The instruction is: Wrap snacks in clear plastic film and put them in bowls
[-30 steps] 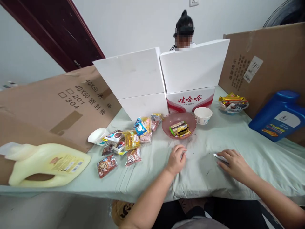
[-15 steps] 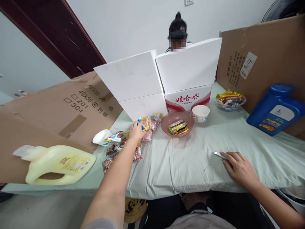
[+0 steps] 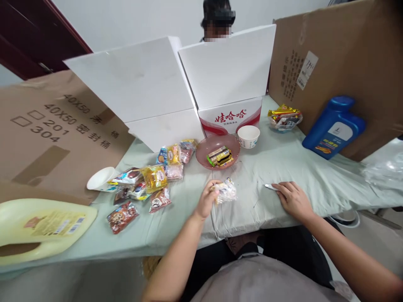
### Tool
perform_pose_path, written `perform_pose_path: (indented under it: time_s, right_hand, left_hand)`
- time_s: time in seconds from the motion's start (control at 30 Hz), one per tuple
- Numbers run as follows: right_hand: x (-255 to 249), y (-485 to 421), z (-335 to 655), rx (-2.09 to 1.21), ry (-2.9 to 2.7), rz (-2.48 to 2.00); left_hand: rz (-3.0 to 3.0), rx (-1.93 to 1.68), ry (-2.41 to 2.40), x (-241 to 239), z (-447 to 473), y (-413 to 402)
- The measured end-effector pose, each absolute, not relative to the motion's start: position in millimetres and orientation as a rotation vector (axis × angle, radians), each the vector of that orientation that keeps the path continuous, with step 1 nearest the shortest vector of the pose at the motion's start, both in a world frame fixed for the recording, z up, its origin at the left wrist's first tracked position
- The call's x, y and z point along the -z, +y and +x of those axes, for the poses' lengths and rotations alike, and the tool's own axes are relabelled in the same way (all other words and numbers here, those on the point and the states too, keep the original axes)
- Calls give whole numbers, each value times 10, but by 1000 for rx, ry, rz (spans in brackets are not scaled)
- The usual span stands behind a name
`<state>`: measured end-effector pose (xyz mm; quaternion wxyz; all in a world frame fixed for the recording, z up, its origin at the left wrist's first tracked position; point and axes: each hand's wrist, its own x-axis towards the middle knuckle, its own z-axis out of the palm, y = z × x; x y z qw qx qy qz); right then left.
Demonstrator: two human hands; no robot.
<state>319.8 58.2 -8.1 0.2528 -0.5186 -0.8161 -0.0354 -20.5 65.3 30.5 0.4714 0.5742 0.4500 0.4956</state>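
Note:
My left hand (image 3: pixel 206 200) is closed on a clear-wrapped snack packet (image 3: pixel 226 192), held over the front middle of the table. My right hand (image 3: pixel 295 202) rests on the cloth, its fingers round a slim whitish tool (image 3: pixel 270 187) that looks like a utility knife; most of it is hidden under the fingers. Beyond the packet sits a pink translucent bowl (image 3: pixel 201 157) with a few wrapped snack bars (image 3: pixel 223 157) in it. To the left lies a loose pile of wrapped snacks (image 3: pixel 155 178), a red-brown packet (image 3: pixel 122 216) nearest the front edge.
A white paper bowl (image 3: pixel 248 137) stands beside the pink bowl; another paper bowl (image 3: pixel 100 179) lies tipped at left. White boxes (image 3: pixel 229 75) wall off the back, with a person behind. A yellow jug (image 3: pixel 47 224), a blue bottle (image 3: pixel 334 126) and a snack-filled clear bowl (image 3: pixel 285 121) flank the cloth.
My left hand has come away from the snack pile, moving right and nearer me with a packet in it. My right hand still holds the tool on the cloth. The view has shifted.

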Motion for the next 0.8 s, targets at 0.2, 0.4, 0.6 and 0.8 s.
perform_pose_path:
  time_s: [0.2,0.4,0.6,0.8]
  right_hand:
    - [-122,513,2793,-134,-2169,-1194]
    - [-314,462,2088,-144,-2361,-946]
    - [-197,619,2310,-76,-2394,-1089]
    - [-105,724,2737,19,-2200,-1512]
  left_hand:
    - [1960,-1335,1467,65,-50,614]
    - [2115,-1332,1490,36,-89,587]
    - [2186,-1378,1512,22,-77,538]
    - [2253,-1322,1410,-26,-33,536]
